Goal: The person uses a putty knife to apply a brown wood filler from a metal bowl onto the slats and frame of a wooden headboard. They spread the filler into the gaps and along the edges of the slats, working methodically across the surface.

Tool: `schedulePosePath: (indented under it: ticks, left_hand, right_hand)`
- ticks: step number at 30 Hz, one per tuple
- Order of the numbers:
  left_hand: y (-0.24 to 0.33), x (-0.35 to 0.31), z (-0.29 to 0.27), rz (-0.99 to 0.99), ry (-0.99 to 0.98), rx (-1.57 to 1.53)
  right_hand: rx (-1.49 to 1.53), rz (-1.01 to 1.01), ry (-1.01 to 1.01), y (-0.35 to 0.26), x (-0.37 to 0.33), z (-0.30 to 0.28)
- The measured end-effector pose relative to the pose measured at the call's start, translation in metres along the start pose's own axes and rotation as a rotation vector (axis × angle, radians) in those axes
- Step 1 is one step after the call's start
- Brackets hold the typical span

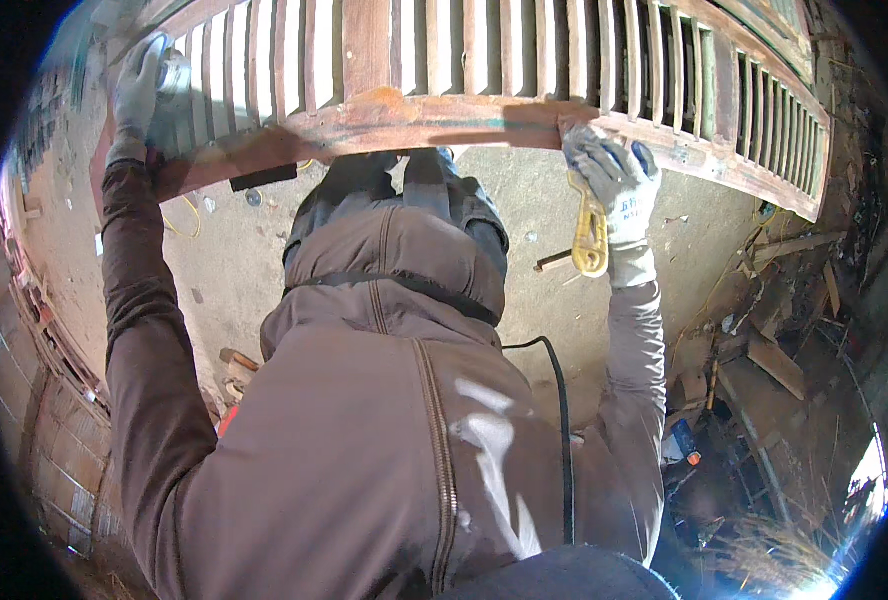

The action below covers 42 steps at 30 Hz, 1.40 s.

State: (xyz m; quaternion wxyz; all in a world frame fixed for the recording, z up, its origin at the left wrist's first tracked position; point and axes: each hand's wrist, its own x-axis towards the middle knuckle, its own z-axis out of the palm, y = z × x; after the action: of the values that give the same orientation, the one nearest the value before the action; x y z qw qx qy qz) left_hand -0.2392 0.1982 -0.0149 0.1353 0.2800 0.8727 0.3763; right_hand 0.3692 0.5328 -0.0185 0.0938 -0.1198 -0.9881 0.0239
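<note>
My right hand (616,180), in a pale glove, closes round a yellow-handled hand tool (591,237) with openings in its handle; its working end is hidden. That hand is at the lower rail of a reddish-brown slatted wooden panel (404,122). At the panel's left end is my gloved left hand (139,90), raised, with its fingers curled beside a silvery round thing (173,75). Glare and shadow keep me from telling what that round thing is.
A dark flat bar (264,178) lies under the panel's left part. On the concrete floor (224,255) are a yellow cord (192,215) and small scraps. Broken boards (776,362) and a blue can-like object (684,440) litter the right side. A black cable (562,400) hangs by my torso.
</note>
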Motion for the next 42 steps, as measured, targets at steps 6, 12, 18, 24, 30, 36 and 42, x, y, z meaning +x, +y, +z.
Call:
schedulePosePath:
  ticks: [6,12,18,24,30,36,42]
  left_hand:
    - [-0.033,0.013,-0.004,0.175,-0.005,0.072]
    - [-0.029,0.014,-0.003,0.163,0.02,0.106]
    - [-0.045,0.015,-0.007,0.193,0.005,0.087]
    - [-0.033,0.014,-0.005,0.138,-0.001,0.049]
    - [-0.027,0.012,-0.001,0.164,-0.019,0.091]
    - [-0.034,0.015,-0.002,0.117,-0.033,0.054]
    - [-0.035,0.012,-0.002,0.139,0.011,0.12]
  right_hand:
    - [-0.019,0.061,0.071,0.014,0.005,-0.013]
    - [-0.003,0.006,-0.012,0.004,-0.007,-0.008]
    - [-0.111,0.021,0.056,0.006,-0.005,0.003]
    - [-0.243,0.119,-0.058,-0.009,-0.018,0.006]
    - [-0.144,0.147,0.056,0.005,-0.009,-0.014]
    - [-0.135,0.106,0.049,-0.01,-0.008,0.01]
    - [-0.064,0.111,0.085,-0.005,0.0,-0.009]
